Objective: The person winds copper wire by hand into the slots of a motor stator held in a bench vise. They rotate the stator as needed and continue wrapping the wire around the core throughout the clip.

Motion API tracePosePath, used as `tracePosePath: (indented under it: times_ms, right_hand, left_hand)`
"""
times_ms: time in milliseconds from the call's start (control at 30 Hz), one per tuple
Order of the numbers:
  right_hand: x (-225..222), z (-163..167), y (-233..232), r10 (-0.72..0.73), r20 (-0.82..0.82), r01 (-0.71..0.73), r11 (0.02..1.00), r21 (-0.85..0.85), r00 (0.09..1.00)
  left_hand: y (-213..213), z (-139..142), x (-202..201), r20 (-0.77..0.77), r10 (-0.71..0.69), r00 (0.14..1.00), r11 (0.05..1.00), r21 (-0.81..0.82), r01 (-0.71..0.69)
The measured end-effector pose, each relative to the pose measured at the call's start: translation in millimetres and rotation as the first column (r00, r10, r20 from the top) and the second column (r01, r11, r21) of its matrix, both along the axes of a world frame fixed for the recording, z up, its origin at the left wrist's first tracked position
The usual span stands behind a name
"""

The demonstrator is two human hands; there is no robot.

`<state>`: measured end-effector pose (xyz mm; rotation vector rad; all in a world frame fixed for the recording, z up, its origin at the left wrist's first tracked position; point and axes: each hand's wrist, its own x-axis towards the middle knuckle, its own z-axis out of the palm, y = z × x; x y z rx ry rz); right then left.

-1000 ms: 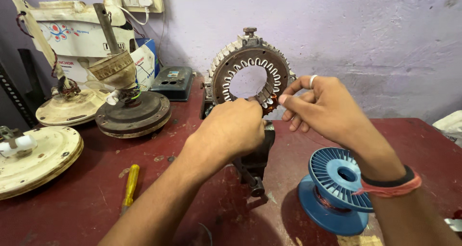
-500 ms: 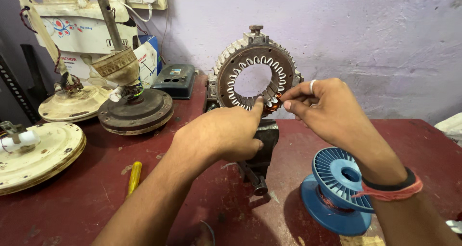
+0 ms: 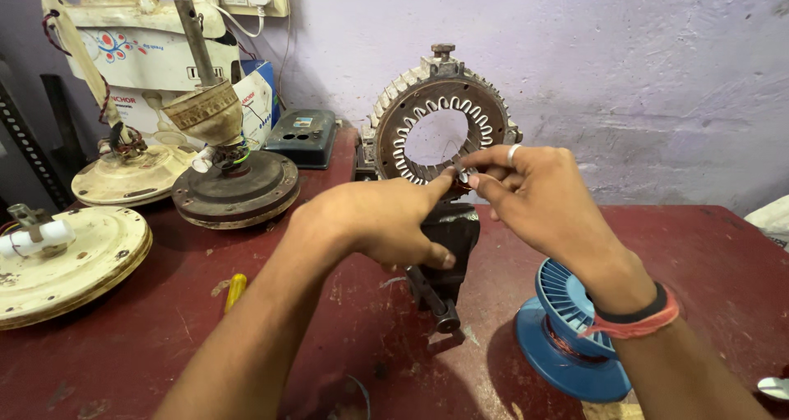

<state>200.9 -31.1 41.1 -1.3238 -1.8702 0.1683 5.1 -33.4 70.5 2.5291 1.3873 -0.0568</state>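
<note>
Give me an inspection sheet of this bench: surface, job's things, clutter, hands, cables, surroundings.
Surface: dark red table, scuffed and stained.
Job's things: ring-shaped slotted stator stands upright, clamped in a black vise; blue wire spool at the right.
Clutter: brown fan motor, cream fan covers, yellow-handled tool, dark green box.
Hands: left hand and right hand both pinch at the stator's lower inner rim; right wears a ring and wristbands.
Cables: white cord from the wall switchboard.
Surroundings: lilac plastered wall.
</note>
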Motion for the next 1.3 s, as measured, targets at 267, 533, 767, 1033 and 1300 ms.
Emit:
tracePosePath:
  times_ms: [267, 533, 767, 1033, 1300]
  right_hand:
    - [-3.0, -1.2, 1.1, -0.026, 0.046, 0.024, 0.998, 0.052, 0.999]
    - [-2.3, 0.0, -0.6, 0.033, -0.011, -0.032, 0.998, 0.044, 0.999]
    - [-4.7, 3.0, -0.6, -0.047, -0.129, 0.038, 0.997, -0.067, 0.990]
    - [3.4, 3.1, 8.3, -0.122, -0.095, 0.119, 0.992, -0.032, 0.988]
    - [8.9, 2.3, 15.3, -0.130, -0.042, 0.132, 0.990, 0.050, 0.991]
  left_hand:
    - [-9.7, 0.0, -3.2, 0.035, -0.072, 0.997, 0.994, 0.087, 0.069]
    - [-8.2, -5.2, 4.1, -0.016, -0.099, 0.995, 0.992, 0.073, 0.100]
    - [22.0, -38.3, 34.0, 0.449, -0.082, 0.890, 0.967, 0.251, -0.038]
    - [22.5, -65.4, 68.9, 0.680, -0.038, 0.732, 0.983, 0.157, -0.094]
    - [24.2, -68.7, 75.0, 0.755, -0.050, 0.654, 0.974, 0.182, -0.136]
